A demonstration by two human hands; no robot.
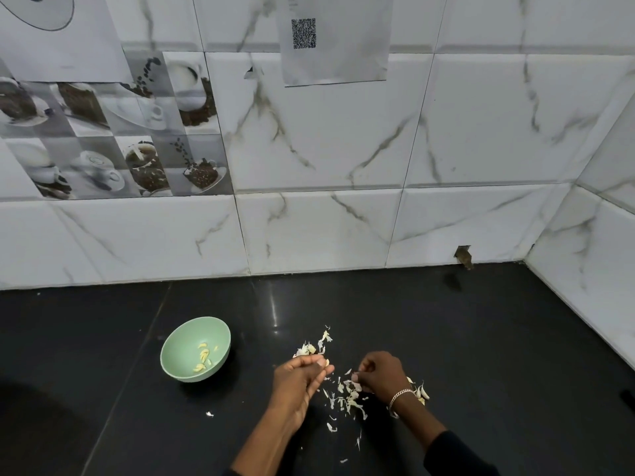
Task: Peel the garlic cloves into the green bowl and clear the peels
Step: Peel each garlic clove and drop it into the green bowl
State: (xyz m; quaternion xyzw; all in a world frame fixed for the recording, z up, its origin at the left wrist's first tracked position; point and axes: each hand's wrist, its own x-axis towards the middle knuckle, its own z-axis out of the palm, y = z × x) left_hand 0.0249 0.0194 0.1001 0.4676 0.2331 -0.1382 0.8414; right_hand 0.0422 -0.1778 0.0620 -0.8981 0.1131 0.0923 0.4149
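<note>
Garlic cloves (203, 359), peeled and pale yellow, are seen lying in the green bowl (182, 341), which is set on the black tabletop (481, 338) to the left of both hands. One more clove (326, 362) is pinched at the fingertips of the left hand (299, 376); its grip is closed on that clove, with the fingers curled inward. The right hand (383, 371) is held near it without touching it. Its thumb and fingers are curled together over the litter, but whether anything is caught in that grip cannot be told. Loose peels (347, 398) are scattered on the tabletop between the hands and nearer the person, and a smaller heap (309, 348) is found just beyond the left hand. A few unpeeled cloves (423, 393) are lying just beside the right wrist, on which a bracelet (400, 395) is worn.
</note>
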